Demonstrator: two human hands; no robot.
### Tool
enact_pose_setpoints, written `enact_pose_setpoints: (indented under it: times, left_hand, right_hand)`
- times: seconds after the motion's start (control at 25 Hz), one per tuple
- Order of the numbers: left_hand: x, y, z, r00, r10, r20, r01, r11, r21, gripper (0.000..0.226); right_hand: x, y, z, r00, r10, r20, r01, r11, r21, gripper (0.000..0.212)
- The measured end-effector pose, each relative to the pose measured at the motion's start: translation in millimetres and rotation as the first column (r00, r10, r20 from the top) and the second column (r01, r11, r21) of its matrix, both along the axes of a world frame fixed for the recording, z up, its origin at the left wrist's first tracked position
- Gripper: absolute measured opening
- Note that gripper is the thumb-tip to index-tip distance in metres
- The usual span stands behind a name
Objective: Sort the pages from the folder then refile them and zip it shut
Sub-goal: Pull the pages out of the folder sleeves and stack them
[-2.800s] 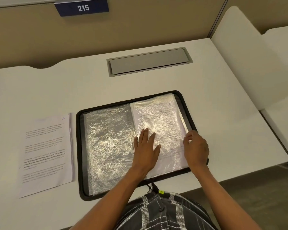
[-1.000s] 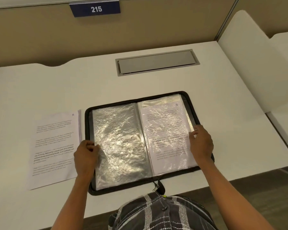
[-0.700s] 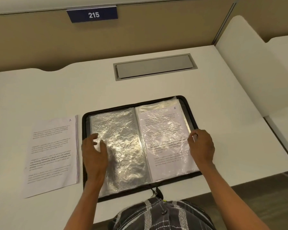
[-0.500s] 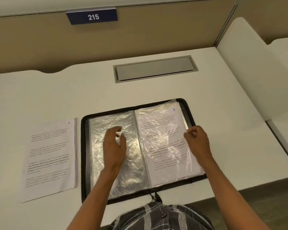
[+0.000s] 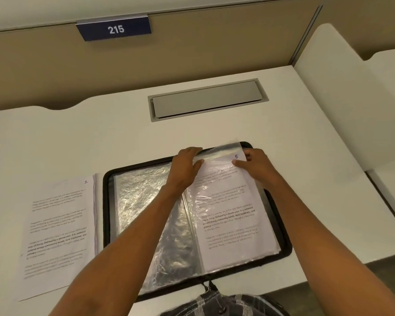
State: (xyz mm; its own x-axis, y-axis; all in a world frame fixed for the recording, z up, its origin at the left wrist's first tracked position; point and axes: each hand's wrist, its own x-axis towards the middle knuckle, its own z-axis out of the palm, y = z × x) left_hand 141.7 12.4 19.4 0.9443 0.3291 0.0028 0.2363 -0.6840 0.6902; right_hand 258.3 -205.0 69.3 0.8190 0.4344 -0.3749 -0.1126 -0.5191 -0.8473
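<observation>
Since half a second ago: left hand (image 5: 185, 166) has crossed from the empty left sleeve to the far edge of the right one. Right hand (image 5: 257, 166) has slid from that sleeve's outer side up to its far corner.

Surface (image 5: 214, 131): white, extends well beyond the fingers on every side.
Folder (image 5: 106, 213): black, zip-edged, lies open and flat under both forearms.
Loose pages (image 5: 59, 224): stack lying flat, well to the left of the left fingers and just beside the folder's rim. Judged already pulled and waiting to be sorted.
Right sleeve (image 5: 221, 147): its mouth is lifted between the two hands.
Page (image 5: 228, 224), marked 5, sits inside it.

Left fingers (image 5: 191, 151) curl over the sleeve's mouth with the thumb in front, pinching the film, probably to hold it open and steady.
Right fingers (image 5: 252, 155) sit behind the page's far corner with the thumb in front beside the 5, a closed pinch. Paper alone or film as well: cannot tell.
Judged step: drawing page 5 out.
</observation>
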Motion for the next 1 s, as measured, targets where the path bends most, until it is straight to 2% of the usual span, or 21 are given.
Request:
enact_pose_setpoints:
  times: [0.2,0.32,0.4,0.48,0.52,0.56,0.6,0.68,0.72,0.8,1.0]
  left_hand:
    - [3.7,8.0,-10.3,0.994,0.026,0.107,-0.026,1.0,-0.009,0.013]
    - [4.7,6.6,-11.4,0.994,0.035,0.099,-0.038,0.999,0.024,0.013]
    - [4.4,4.3,-12.0,0.994,0.033,0.106,-0.04,0.997,0.06,0.014]
    - [3.0,2.0,-13.6,0.991,0.032,0.127,-0.045,0.994,0.101,0.011]
    - [2.3,1.6,-14.9,0.989,0.035,0.141,-0.052,0.991,0.121,0.009]
    - [1.3,1.0,-16.4,0.986,0.043,0.161,-0.067,0.987,0.145,0.008]
    - [0.1,0.2,-18.5,0.982,0.058,0.181,-0.091,0.98,0.175,0.008]
    - [-1.9,-3.0,-22.1,0.972,0.094,0.213,-0.139,0.968,0.207,0.009]
    - [-3.6,-4.9,-24.0,0.969,0.104,0.223,-0.152,0.966,0.209,0.009]
    - [-8.2,-9.7,-26.5,0.967,0.108,0.231,-0.157,0.966,0.204,0.009]
    - [-17.9,-14.2,-32.1,0.972,0.106,0.21,-0.142,0.976,0.164,0.01]
  right_hand:
    - [6.4,-5.9,-16.7,1.0,-0.001,-0.016,0.001,1.0,-0.001,0.024]
    - [9.3,-1.5,-23.8,0.996,-0.055,0.068,0.063,0.991,-0.121,0.038]
    - [6.4,7.6,-20.2,0.961,-0.07,0.269,0.12,0.977,-0.174,0.026]
    - [1.7,23.6,-14.4,0.828,0.004,0.561,0.103,0.982,-0.158,0.017]
    - [-0.6,35.0,-8.7,0.759,0.037,0.65,0.069,0.988,-0.137,0.014]
    - [-1.2,47.3,-3.6,0.73,0.074,0.679,0.021,0.991,-0.13,0.013]
    - [-0.7,59.3,3.7,0.745,0.123,0.656,-0.044,0.99,-0.136,0.014]
    - [4.0,81.5,16.9,0.809,0.318,0.493,-0.236,0.946,-0.223,0.02]
    - [7.7,91.2,22.0,0.79,0.452,0.413,-0.349,0.887,-0.303,0.022]
    - [15.8,106.6,23.7,0.69,0.659,0.298,-0.498,0.732,-0.465,0.023]
    - [24.4,128.0,7.3,0.524,0.851,0.03,-0.614,0.402,-0.68,0.015]
